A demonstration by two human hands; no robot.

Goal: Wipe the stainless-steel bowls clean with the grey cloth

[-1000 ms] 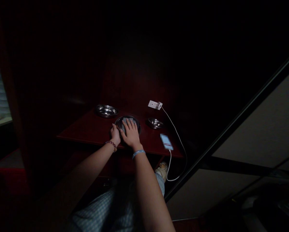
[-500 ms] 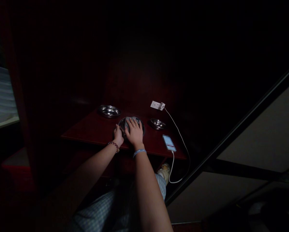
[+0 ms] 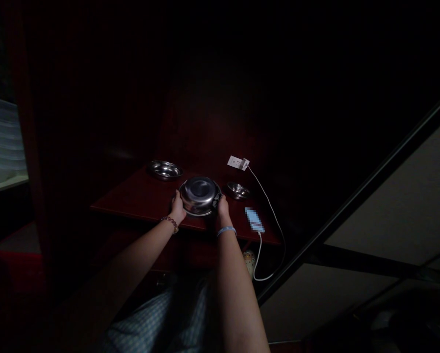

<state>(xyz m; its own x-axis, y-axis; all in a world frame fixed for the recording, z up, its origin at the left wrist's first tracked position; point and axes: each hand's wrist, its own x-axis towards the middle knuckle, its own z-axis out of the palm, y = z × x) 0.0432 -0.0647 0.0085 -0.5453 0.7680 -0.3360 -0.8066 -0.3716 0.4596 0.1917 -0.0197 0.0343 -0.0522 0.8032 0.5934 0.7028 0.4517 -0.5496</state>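
Note:
A shiny metal bowl (image 3: 199, 192) is turned bottom up between my hands, over the front of the dark red table (image 3: 131, 200). My left hand (image 3: 177, 208) is closed on its left rim. My right hand (image 3: 222, 208) grips the right side, with a dark grey cloth (image 3: 217, 200) pinched between the hand and the bowl. Behind and to the left stands another metal bowl (image 3: 165, 170), upright. A smaller metal bowl (image 3: 237, 191) sits upright just to the right of the held one.
A phone (image 3: 254, 220) lies on the table's right side, its white cable (image 3: 277, 215) running to a plug in the wall socket (image 3: 238, 163). A red box-like seat (image 3: 19, 260) is at the lower left. The cable loop hangs past the table edge.
The bowl has been flipped from open side up to bottom up. My right hand has moved from inside it to its right side, taking the cloth along.

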